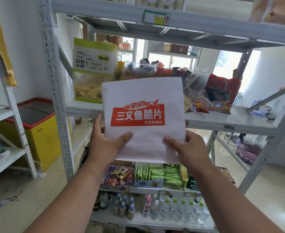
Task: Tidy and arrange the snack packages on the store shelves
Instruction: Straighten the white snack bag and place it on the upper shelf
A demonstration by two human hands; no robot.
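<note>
I hold a flat white snack package [143, 91] with a red fish logo upright in front of the middle shelf [230, 120]. My left hand [104, 145] grips its lower left edge, thumb on the front. At the lower right corner my right hand [188, 148] pinches the package, thumb across its face. Behind it on the shelf stands a tall green-and-white chips bag [93, 68] at the left. A loose heap of mixed snack bags [205, 88] lies to the right.
Below are boxes of green sachets [156, 174] and mixed candy [119, 177], then several bottles [172, 209] on the lowest shelf. A yellow chest freezer [37, 130] stands at the left past the grey shelf upright [57, 98]. Another shelf board [155, 15] runs overhead.
</note>
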